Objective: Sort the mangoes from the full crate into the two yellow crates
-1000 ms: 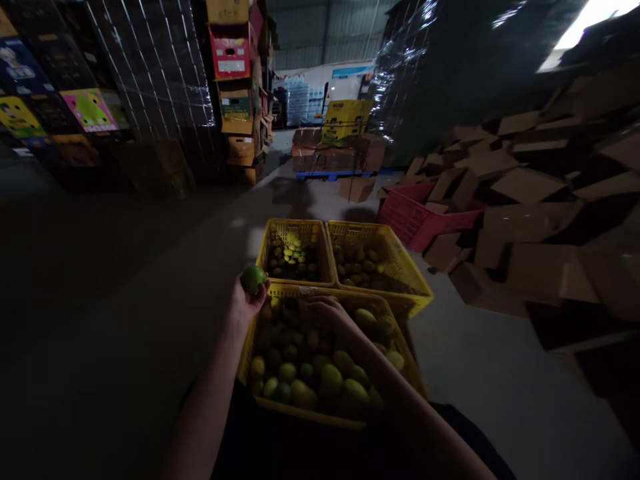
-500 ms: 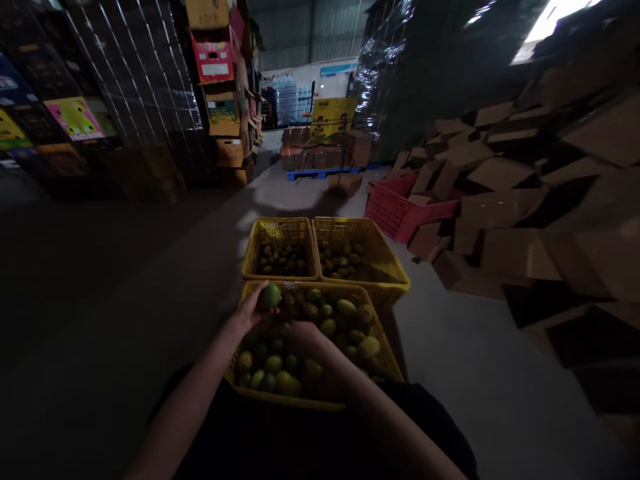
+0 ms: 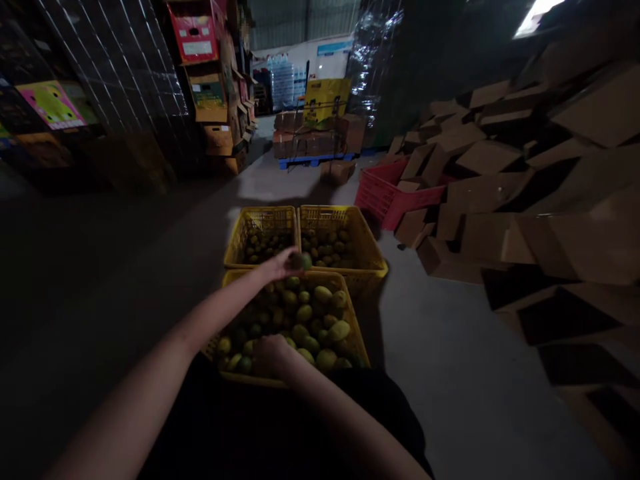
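Note:
My left hand [image 3: 281, 265] is stretched forward over the seam between the near crate and the back crates, fingers closed on a round green fruit [image 3: 306, 261]. Below it, the near yellow crate [image 3: 361, 333] holds many green and yellowish fruits [image 3: 304, 313] that look like lemons or limes. My right hand [image 3: 273, 351] is low in that crate, bent down onto the fruits at its near left. Its fingers are hidden under the hand, so any grip is out of sight.
Behind stand a left yellow crate [image 3: 235, 237] and a right yellow crate [image 3: 373, 250], both with smaller heaps of fruit. A red crate [image 3: 395, 200] and a pile of cardboard boxes [image 3: 480, 240] lie to the right. A blue pallet [image 3: 313, 161] bears cartons farther off.
My left hand has moved forward and right with the green fruit, toward the back crates. My right hand has shifted nearer and left among the fruits. The camera view has tilted slightly.

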{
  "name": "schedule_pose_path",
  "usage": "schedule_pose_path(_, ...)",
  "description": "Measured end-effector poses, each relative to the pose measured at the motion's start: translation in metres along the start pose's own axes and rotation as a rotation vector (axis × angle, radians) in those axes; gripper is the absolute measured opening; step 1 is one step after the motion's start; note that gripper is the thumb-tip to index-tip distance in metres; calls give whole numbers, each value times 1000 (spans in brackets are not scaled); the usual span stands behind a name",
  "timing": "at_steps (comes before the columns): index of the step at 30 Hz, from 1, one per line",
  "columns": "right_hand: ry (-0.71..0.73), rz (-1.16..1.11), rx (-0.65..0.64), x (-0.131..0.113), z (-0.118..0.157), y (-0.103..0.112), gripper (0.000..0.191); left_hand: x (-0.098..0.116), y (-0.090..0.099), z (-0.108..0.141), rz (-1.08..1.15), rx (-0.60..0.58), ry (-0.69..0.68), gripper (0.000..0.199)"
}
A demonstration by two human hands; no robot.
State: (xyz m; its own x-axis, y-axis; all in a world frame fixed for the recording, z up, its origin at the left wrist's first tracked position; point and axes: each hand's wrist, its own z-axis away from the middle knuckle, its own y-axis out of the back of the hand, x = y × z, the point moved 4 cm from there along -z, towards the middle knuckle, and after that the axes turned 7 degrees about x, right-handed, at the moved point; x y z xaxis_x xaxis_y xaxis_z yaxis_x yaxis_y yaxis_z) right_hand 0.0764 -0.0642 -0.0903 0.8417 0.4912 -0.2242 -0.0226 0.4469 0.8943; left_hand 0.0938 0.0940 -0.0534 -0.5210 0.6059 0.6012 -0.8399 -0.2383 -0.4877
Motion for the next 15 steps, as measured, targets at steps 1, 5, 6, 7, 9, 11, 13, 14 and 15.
schedule_pose_path(1, -17, -2, 19, 4, 3, 4, 31, 18, -20, -7, -11, 1, -25, 38)
schedule_pose_path(5, -68, -21, 53, 17, 10, 13, 37, 69, -63, -25, -340, -17, -364, 31)
schedule_pose_path(6, -78, -27, 57, 20, 11, 13, 37, 68, -59, -27, -504, -35, -415, 28)
schedule_pose_path(7, -88, -32, 58, 23, 11, 14, 36, 61, -48, -30, -667, -49, -425, 26)
schedule_pose_path(9, -105, -42, 61, 28, 13, 16, 34, 34, -5, -34, -958, -46, -338, 19)
schedule_pose_path(11, -110, -54, 75, 32, 15, 22, 34, 4, 53, -36, -1059, 7, -251, 15)
schedule_pose_path(13, -109, -67, 97, 36, 17, 29, 36, -23, 113, -36, -1141, 86, -177, 15)
schedule_pose_path(14, -109, -73, 105, 38, 18, 33, 37, -35, 141, -35, -1185, 127, -142, 11)
schedule_pose_path(15, -112, -78, 110, 41, 17, 36, 38, -45, 166, -34, -1230, 164, -121, 12)
